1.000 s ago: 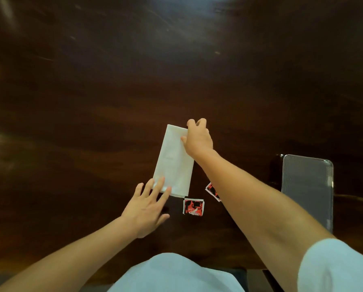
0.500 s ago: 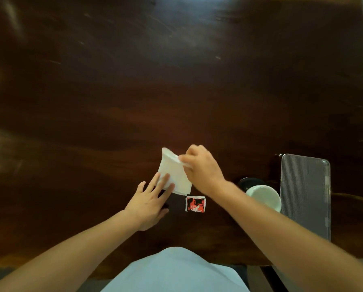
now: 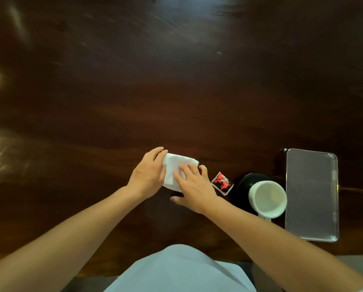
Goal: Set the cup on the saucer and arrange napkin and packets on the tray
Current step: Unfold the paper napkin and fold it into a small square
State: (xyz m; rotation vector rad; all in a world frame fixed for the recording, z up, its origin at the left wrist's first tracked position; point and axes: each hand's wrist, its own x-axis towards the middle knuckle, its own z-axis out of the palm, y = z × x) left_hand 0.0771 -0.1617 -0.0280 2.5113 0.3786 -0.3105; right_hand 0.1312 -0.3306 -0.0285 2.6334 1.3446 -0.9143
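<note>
A white napkin (image 3: 177,165), folded over to about half its length, lies on the dark wooden table. My left hand (image 3: 148,173) rests flat on its left edge. My right hand (image 3: 194,186) presses flat on its near right part. A red packet (image 3: 222,183) lies just right of my right hand. Further right a white cup (image 3: 268,199) stands on a black saucer (image 3: 242,186). A clear ribbed tray (image 3: 312,194) lies at the far right with nothing on it. A second packet seen earlier is hidden.
The dark wooden table (image 3: 176,81) stretches far ahead and to the left. Its near edge runs just in front of my white-clothed body (image 3: 178,270).
My right hand lifted the napkin's far end and folded it toward me. Both hands now press on the folded napkin. The cup and saucer have come into view.
</note>
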